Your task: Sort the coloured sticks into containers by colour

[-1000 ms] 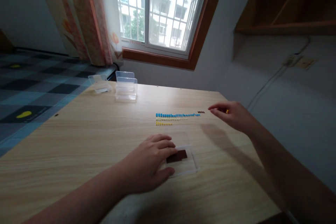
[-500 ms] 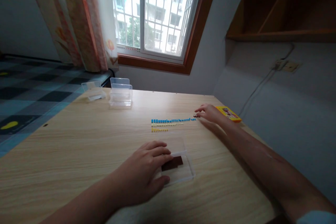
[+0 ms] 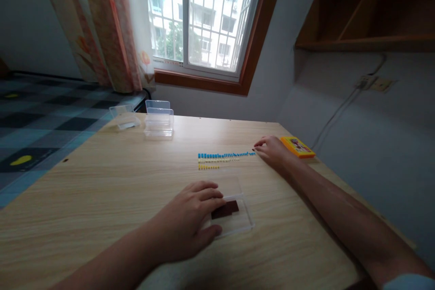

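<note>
My left hand (image 3: 193, 217) lies over the left part of a clear plastic box (image 3: 247, 222), fingers stretched and thumb apart. Flat dark brown pieces (image 3: 229, 208) lie in this box, partly under my index finger. My right hand (image 3: 270, 148) is at the far right of the table, its fingertips drawn together on the small dark brown pieces (image 3: 253, 150); most of these are hidden by the fingers. Left of it run a row of small blue pieces (image 3: 220, 156), a row of pale pieces (image 3: 219, 161) and a short row of yellow pieces (image 3: 207, 167).
Beyond my right hand lies a yellow box (image 3: 297, 147) with a picture on it. Opened clear plastic boxes (image 3: 159, 122) stand at the table's far left. The wooden table (image 3: 129, 181) borders a checked bed (image 3: 44, 131) on the left. A shelf (image 3: 367, 43) hangs above right.
My right hand's fingers have closed in over the small dark brown pieces, which showed more before. My left hand stays on the plastic box. The view has shifted slightly.
</note>
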`<state>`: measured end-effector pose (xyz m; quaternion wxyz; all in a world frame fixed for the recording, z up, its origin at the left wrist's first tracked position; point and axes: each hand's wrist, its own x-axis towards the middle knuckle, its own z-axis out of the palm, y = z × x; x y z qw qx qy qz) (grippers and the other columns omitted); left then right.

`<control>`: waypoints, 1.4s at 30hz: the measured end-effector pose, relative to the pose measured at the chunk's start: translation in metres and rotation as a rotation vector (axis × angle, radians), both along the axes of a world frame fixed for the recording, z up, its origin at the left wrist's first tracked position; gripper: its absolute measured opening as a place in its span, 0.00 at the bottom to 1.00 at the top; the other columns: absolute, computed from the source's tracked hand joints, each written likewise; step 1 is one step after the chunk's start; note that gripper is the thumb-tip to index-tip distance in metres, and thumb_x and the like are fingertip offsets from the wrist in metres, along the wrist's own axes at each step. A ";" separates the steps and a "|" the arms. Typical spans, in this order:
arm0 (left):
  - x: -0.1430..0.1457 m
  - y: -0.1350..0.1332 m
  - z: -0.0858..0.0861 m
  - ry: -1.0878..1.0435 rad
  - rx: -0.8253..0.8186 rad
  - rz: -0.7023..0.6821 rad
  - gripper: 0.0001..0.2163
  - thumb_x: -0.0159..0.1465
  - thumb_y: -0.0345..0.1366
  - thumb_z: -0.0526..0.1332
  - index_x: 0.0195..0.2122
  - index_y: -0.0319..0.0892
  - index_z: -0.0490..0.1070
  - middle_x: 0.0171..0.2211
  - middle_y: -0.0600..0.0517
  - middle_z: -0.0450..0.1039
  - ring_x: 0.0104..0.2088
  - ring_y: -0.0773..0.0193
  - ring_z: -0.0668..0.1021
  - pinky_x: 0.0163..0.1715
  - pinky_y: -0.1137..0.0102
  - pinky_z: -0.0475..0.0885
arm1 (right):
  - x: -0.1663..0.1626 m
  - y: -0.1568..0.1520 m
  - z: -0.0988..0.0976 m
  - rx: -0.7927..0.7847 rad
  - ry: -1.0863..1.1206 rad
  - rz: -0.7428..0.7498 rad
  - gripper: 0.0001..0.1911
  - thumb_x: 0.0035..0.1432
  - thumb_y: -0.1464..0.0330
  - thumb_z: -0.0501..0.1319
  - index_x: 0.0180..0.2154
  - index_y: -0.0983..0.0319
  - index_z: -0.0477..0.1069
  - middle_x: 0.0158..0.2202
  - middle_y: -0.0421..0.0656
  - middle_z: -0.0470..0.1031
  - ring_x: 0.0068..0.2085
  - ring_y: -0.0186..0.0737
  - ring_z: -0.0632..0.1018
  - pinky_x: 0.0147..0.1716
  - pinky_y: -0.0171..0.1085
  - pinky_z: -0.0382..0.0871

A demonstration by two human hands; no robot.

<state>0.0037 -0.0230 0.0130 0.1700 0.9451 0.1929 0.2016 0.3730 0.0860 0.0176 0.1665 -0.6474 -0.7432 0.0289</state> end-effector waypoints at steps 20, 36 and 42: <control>0.001 0.001 0.004 0.050 -0.017 -0.004 0.17 0.63 0.35 0.66 0.54 0.44 0.75 0.52 0.47 0.79 0.58 0.47 0.75 0.61 0.51 0.69 | -0.105 -0.138 0.001 -0.213 0.209 0.649 0.05 0.58 0.73 0.72 0.36 0.57 0.85 0.31 0.40 0.77 0.35 0.36 0.74 0.42 0.36 0.66; 0.001 0.004 -0.001 0.025 0.025 -0.012 0.17 0.63 0.36 0.66 0.54 0.43 0.75 0.53 0.47 0.79 0.58 0.47 0.75 0.61 0.51 0.69 | -0.094 -0.138 0.007 -0.054 0.201 0.803 0.15 0.55 0.78 0.65 0.40 0.58 0.85 0.35 0.43 0.75 0.37 0.38 0.73 0.42 0.39 0.67; 0.000 0.004 -0.001 0.037 0.021 -0.004 0.17 0.64 0.36 0.66 0.54 0.44 0.75 0.52 0.47 0.79 0.58 0.48 0.75 0.60 0.52 0.70 | -0.104 -0.139 0.001 -0.060 0.132 0.782 0.12 0.55 0.77 0.65 0.38 0.58 0.84 0.35 0.42 0.76 0.38 0.39 0.74 0.43 0.39 0.67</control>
